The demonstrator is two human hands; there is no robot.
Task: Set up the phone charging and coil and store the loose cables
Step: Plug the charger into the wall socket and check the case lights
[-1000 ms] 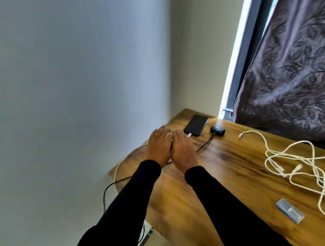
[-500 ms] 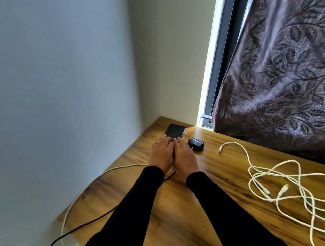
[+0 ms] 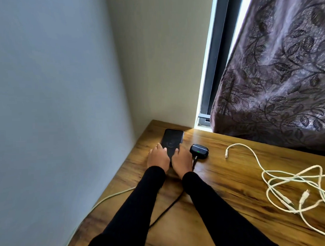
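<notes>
A black phone lies flat in the far corner of the wooden table, its dim screen showing a round symbol. My left hand and my right hand sit side by side over its near end. Their fingers curl onto its left and right edges, hiding that end and any plug. A white cable runs from the table's left edge under my left sleeve. To the right, a loose tangle of white cables lies spread on the wood.
A black earbuds case with a green light sits right of my right hand, and a black cable trails from it between my arms. Walls close the left and back. A patterned curtain hangs over the table's far right edge.
The view has swung left and moved closer. My hands have slid forward from short of the phone onto its near end, and its screen now shows a symbol.
</notes>
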